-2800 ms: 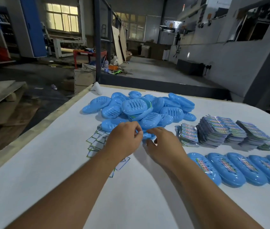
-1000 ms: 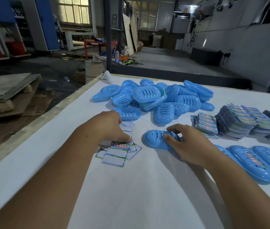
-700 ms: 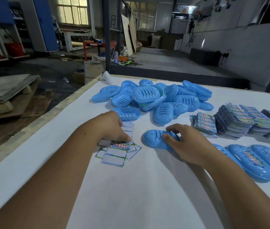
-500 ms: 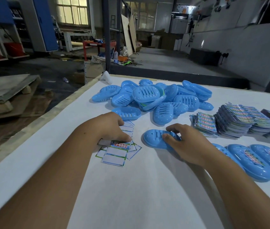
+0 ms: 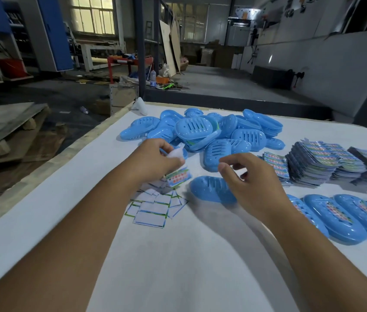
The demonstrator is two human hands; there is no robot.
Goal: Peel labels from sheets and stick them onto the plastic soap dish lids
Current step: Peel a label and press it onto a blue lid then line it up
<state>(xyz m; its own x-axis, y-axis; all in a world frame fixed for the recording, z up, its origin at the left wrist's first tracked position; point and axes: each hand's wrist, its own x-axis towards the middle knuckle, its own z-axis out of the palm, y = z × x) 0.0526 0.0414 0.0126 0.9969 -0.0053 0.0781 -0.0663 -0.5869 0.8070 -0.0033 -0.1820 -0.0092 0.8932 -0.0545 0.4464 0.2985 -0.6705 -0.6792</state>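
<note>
One blue slotted soap dish lid [image 5: 209, 188] lies alone on the white table [image 5: 178, 255] in front of me. My left hand [image 5: 155, 162] is raised just left of it and pinches a colourful label sheet [image 5: 178, 176], whose white backing curls up at the fingertips. My right hand [image 5: 249, 179] hovers over the lid's right end with fingers loosely curled, holding nothing. Under the left hand lie several empty backing sheets [image 5: 155, 210].
A heap of bare blue lids [image 5: 202, 131] sits at the back of the table. Stacks of label sheets [image 5: 317, 163] stand to the right. A row of labelled lids [image 5: 340, 217] runs along the right side. The table's left edge [image 5: 43, 176] drops to the floor.
My left hand has lifted off the backing pile with a label sheet in its fingers. My right hand has let go of the single lid and risen above it.
</note>
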